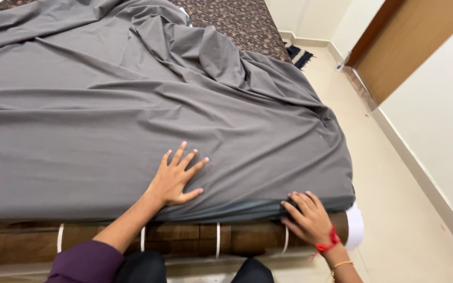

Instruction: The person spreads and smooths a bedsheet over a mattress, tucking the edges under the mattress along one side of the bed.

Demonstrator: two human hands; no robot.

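Grey sheet [132, 115] spread, wrinkled, over a mattress [237, 21] with a brown patterned cover showing at the far end. Left hand [176, 178] lies flat on the sheet near its front edge, fingers spread apart. Right hand [308, 217] at the sheet's front right corner, fingers curled together on the hem, apparently gripping it, though the fold hides the fingertips. Wooden frame [195, 238] below; tiled floor [389, 173] to the right.

sheet [132, 105] is covering most of mattress | left edge is cutting sheet off | right hand [309, 217] fingertips are hiding in sheet hem
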